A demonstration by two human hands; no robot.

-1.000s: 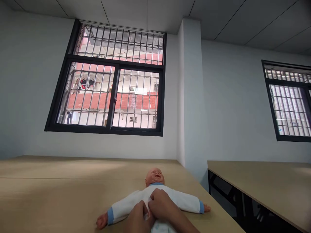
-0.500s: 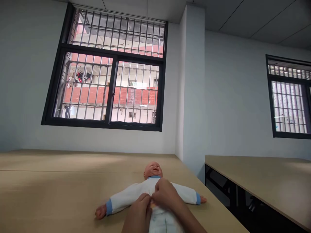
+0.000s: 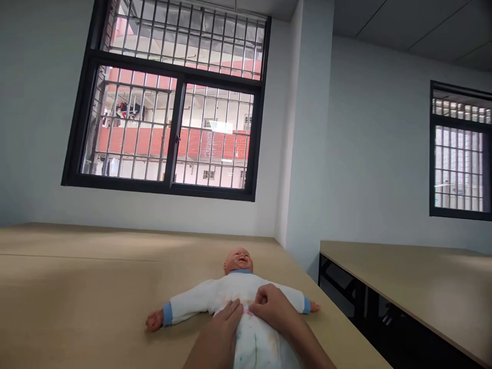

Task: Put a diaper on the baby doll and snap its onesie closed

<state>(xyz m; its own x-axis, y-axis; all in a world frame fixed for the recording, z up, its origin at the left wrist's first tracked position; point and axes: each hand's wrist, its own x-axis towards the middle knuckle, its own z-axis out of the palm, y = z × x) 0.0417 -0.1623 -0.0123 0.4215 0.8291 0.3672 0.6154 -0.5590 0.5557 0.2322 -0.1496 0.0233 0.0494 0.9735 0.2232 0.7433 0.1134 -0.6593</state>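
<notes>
A baby doll (image 3: 239,261) lies face up on the table, arms spread to both sides. It wears a white top (image 3: 215,296) with blue cuffs and a blue collar. Below its waist is a white garment (image 3: 255,341) with faint coloured prints. My left hand (image 3: 221,323) rests on the left side of the doll's waist, its fingers straight and lying along the cloth; the thumb is not clearly seen. At the front of the waist, my right hand (image 3: 272,307) pinches the clothing between thumb and bent fingers. Exactly which edge it grips is hidden.
The wooden table (image 3: 96,292) reaches back to the wall, and its right edge runs close beside the doll's arm. Across a gap stands a second table (image 3: 403,277) with dark legs. A barred window (image 3: 169,123) is in the wall behind, beside a pillar (image 3: 307,128).
My right hand has shifted slightly right and opened some distance from my left hand. The left fingers have straightened. Skin-coloured doll belly that showed between the hands is now covered by cloth.
</notes>
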